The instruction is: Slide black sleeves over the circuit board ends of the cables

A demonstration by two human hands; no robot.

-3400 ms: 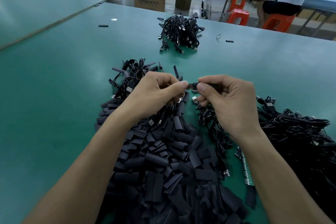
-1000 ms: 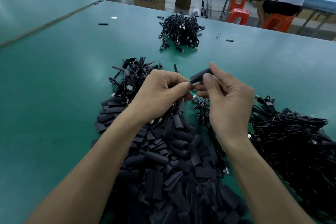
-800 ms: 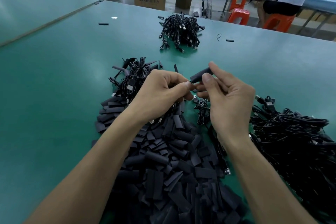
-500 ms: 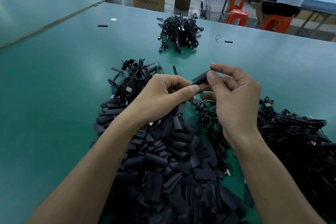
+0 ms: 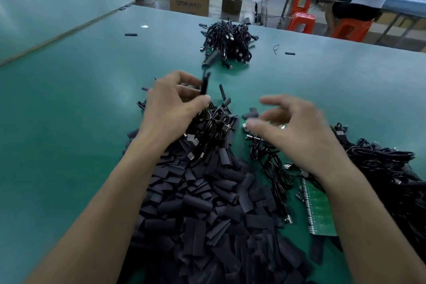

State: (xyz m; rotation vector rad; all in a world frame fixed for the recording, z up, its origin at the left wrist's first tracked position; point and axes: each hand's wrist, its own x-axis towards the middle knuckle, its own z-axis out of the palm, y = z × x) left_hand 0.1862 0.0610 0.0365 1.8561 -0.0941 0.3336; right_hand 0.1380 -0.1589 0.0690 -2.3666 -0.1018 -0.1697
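Note:
My left hand (image 5: 171, 104) pinches a sleeved cable end (image 5: 204, 84) that stands upright above its thumb, with the cable hanging down into a black tangle (image 5: 214, 122). Spread and blurred, my right hand (image 5: 290, 127) hovers with nothing in it over loose cables (image 5: 269, 157). A single black sleeve (image 5: 251, 112) lies just left of its fingers. A big heap of flat black sleeves (image 5: 207, 210) fills the near table between my forearms. A green circuit board panel (image 5: 319, 210) lies by my right forearm.
A bundle of sleeved cables (image 5: 227, 41) lies at the far middle of the green table (image 5: 69, 110). A large pile of black cables (image 5: 387, 175) sits at the right. Stray sleeves (image 5: 131, 34) lie far off. A person sits at another bench behind.
My right hand has let go of the sleeved end and moved down to the right, fingers spread. My left hand now holds the sleeved cable alone, turned upright.

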